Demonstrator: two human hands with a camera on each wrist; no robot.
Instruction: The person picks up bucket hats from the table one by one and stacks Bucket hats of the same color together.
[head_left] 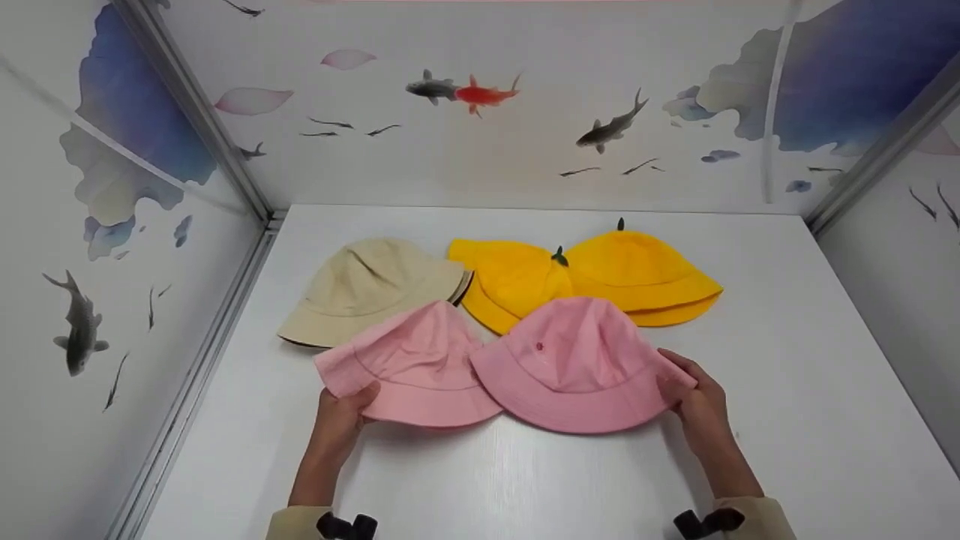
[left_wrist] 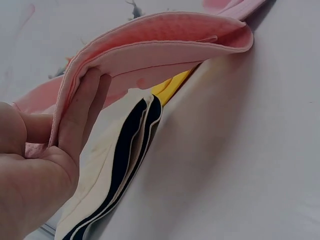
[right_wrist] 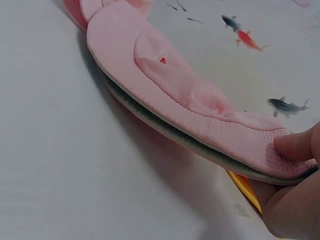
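My left hand [head_left: 343,416] grips the left end of the brim of a light pink bucket hat [head_left: 424,367], its thumb on the near side. The right hand [head_left: 699,405] pinches the right end of a deeper pink bucket hat [head_left: 570,367], which has a small red mark on its crown. The two pink hats overlap in the middle, the deeper one in front. In the left wrist view the light pink brim [left_wrist: 155,55] is folded flat, with fingers inside the fold. A dark lining edge shows under the pink brim [right_wrist: 165,110] in the right wrist view.
Behind lie a beige bucket hat [head_left: 375,285] with a dark-lined brim and two yellow hats [head_left: 517,281], [head_left: 637,270] with small green leaf tips. All are on a white table [head_left: 495,487]. White panels [head_left: 480,165] painted with fish enclose its back and sides.
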